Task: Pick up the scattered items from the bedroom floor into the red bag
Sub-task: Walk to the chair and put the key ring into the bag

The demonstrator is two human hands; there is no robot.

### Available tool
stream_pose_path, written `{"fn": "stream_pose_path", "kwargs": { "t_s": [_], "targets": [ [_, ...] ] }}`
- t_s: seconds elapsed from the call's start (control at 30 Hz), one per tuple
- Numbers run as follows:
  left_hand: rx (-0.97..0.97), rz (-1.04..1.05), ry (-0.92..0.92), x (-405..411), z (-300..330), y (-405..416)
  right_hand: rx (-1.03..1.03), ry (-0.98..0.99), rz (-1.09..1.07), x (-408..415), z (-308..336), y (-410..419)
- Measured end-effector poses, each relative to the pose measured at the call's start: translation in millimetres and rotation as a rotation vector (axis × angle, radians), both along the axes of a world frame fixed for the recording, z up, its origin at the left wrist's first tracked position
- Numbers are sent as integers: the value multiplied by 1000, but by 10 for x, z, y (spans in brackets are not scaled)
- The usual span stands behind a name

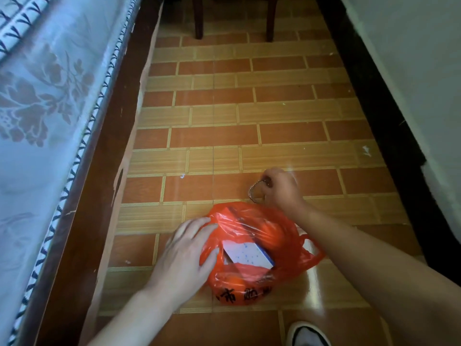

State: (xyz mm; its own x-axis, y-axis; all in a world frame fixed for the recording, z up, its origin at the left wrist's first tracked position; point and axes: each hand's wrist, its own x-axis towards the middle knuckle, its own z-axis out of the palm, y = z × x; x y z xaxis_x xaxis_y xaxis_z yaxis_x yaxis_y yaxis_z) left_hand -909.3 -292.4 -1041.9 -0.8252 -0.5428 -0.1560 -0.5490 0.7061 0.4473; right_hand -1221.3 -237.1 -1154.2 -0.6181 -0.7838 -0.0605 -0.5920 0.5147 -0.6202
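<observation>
Red bag [259, 248] under flat left hand [184, 250]; right hand [280, 188] beyond pinches chain [252, 191].

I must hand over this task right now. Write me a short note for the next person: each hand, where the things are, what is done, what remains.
Left hand: fingers straight, resting on the left side of the red bag, steadying it on the floor.
Right hand: just beyond the bag, fingers curled, pinching a metal chain low over the tiles.
Done: a white box with blue dots already lies inside the bag.
Left: bring the chain into the bag. No other loose item shows on the floor here.
</observation>
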Motion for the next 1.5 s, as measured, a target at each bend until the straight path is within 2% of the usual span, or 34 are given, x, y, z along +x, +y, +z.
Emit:
{"fn": "stream_pose_path", "kwargs": {
  "t_s": [0.07,0.2,0.4,0.57,0.7,0.77,0.8,0.93,1.0,1.07,1.23,1.4,1.5],
  "targets": [
    [-10,-4,10,-133,-14,11,-132,-127,-110,82,239,88],
    [4,8,39,-388,-10,76,-250,-473,-263,370,584,424],
    [-8,-53,26,-681,-16,321,-248,-705,-316,847,742,901],
    [4,-95,-45,-719,-102,557,-309,-1046,-465,1052,874,1151],
    [28,-92,-42,-732,-119,607,-309,-1161,-476,1076,918,1278],
    [23,-100,-54,-723,-105,610,-264,-1118,-415,1052,924,1306],
    [19,-100,-55,-709,-100,602,-241,-1032,-354,1040,905,1318],
    [14,-103,-52,-625,-139,531,-225,-615,-40,1069,833,1326],
    [32,-103,-44,-570,-181,488,-211,-343,113,1108,793,1294],
    [39,-131,-40,-525,-217,460,-218,-140,207,1154,754,1251],
    [-10,-160,-1,-398,-214,339,-249,-6,276,1215,676,1124],
    [-95,-203,33,-222,-190,164,-187,2,267,1171,628,1070],
    [-152,-161,10,-98,-180,95,-113,95,250,1147,605,1098]
  ]
}}
